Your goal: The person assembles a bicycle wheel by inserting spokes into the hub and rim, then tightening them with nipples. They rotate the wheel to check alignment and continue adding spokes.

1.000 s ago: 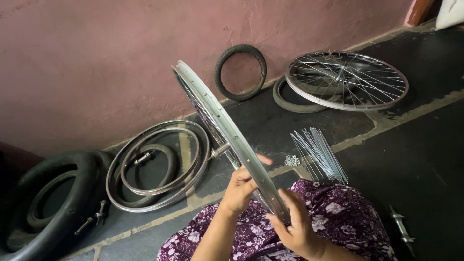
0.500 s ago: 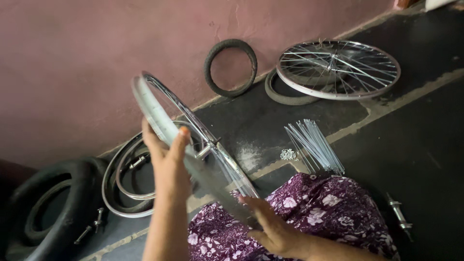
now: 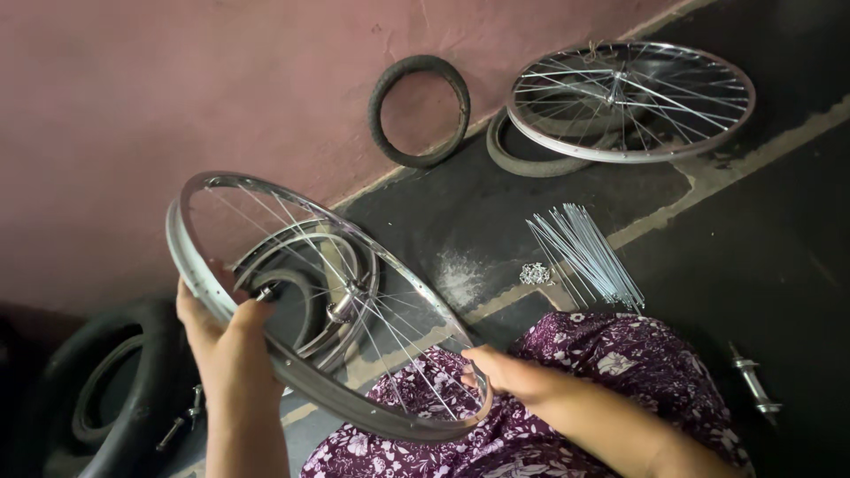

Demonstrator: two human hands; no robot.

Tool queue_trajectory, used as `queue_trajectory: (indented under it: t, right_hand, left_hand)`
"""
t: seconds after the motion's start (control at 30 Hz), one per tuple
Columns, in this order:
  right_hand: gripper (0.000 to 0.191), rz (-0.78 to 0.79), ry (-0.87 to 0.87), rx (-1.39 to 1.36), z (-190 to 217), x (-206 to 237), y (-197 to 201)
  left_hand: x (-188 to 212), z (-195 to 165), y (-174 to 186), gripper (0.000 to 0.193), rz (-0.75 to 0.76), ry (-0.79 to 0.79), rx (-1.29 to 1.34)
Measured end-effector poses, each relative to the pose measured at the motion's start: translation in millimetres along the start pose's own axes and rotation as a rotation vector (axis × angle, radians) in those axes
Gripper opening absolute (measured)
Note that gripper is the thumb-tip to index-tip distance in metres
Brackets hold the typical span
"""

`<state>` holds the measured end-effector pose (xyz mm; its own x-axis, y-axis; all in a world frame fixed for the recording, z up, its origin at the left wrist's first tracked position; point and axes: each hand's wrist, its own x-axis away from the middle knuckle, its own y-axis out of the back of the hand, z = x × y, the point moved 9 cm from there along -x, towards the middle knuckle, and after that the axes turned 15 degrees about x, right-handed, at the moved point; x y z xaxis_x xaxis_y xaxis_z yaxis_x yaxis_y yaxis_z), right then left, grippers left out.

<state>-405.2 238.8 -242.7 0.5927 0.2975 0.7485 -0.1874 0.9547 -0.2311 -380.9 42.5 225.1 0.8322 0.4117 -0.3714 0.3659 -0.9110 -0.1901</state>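
1. Partly spoked wheel (image 3: pixel 301 310): one, tilted in the air over the lap. The left hand (image 3: pixel 226 354) clasps its near-left rim with fingers wrapped round the metal; the right hand (image 3: pixel 513 376) pinches the rim at the opposite, near-right edge. Spokes run from the hub (image 3: pixel 341 308) to the rim, but with wide gaps, so I judge the lacing begun and far from complete.
2. Finished spoked wheel (image 3: pixel 630 102): one, flat on the floor far beyond the right hand, resting on a tyre (image 3: pixel 522 155).
3. Tyres: three or more in view, that one, a small one (image 3: pixel 419 111) leaning on the wall, and a large black one (image 3: pixel 97 389) just left of the left hand.
4. Bare rims (image 3: pixel 305 257): at least one, lying on the floor behind the held wheel; the exact count is hidden.
5. Loose spokes (image 3: pixel 584 257): one bundle, too many to count, beyond the right hand, unused.
6. Nipples (image 3: pixel 536 273): one small heap beside the spokes.
7. Axle (image 3: pixel 753 382): one, right of the right hand.
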Motion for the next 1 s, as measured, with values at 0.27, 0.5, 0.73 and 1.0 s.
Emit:
queue_trajectory:
  t: [0.27,0.5,0.73,1.0]
  right_hand:
    - [0.033,-0.127,0.255,-0.247,32.4,-15.7,59.4]
    - [0.065,-0.713,0.536,0.082,118.6,-8.3,224.8]
    - [0.054,-0.837,0.619,0.104,111.8,-7.7,302.2]
    - [0.052,-0.880,0.620,0.164,92.2,-12.1,308.5]
  left_hand:
    - [-26.7,32.7,71.3,0.075,0.053,0.015,0.270]
    - [-20.6,213.3,151.0,0.085,-0.104,0.350,0.110]
    - [41.8,362.6,141.3,0.091,-0.178,0.608,0.219]
    - [98.9,439.0,158.6,0.098,-0.278,0.803,0.355]
